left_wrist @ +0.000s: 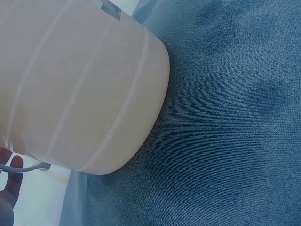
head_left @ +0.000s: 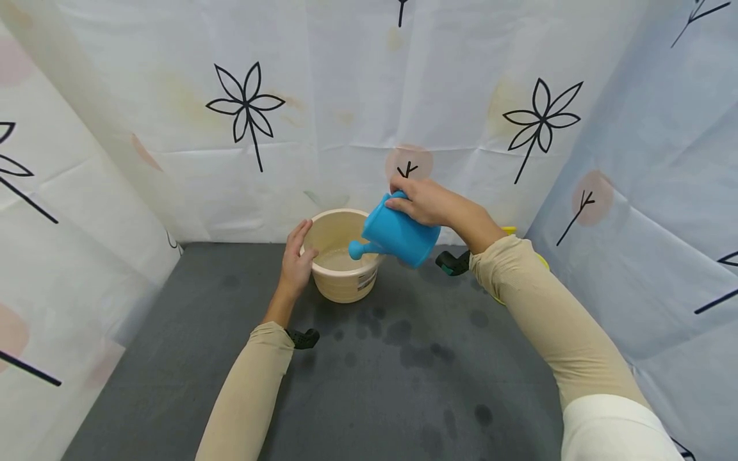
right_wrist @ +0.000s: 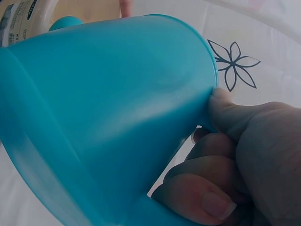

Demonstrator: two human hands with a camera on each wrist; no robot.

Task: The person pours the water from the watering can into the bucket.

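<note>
A cream plastic bucket (head_left: pixel 344 286) with a printed label stands upright toward the back of the grey surface. My left hand (head_left: pixel 296 261) holds its left rim, with the thumb at the rim; in the left wrist view, fingertips (left_wrist: pixel 15 172) show beside the bucket's thin handle (left_wrist: pixel 26 168). Above the right side of the bucket is a blue watering can (head_left: pixel 400 232), tipped left with its round spout head (head_left: pixel 356 250) over the opening. My right hand (head_left: pixel 423 202) grips the can's handle, fingers curled around it and thumb near the top edge (right_wrist: pixel 214 66).
A yellow-edged object (head_left: pixel 509 230) stands at the back right, mostly hidden behind my right forearm. Dark damp-looking spots mark the grey surface (head_left: pixel 369 397). White cloth walls (head_left: pixel 346 77) with flower prints enclose the back and both sides.
</note>
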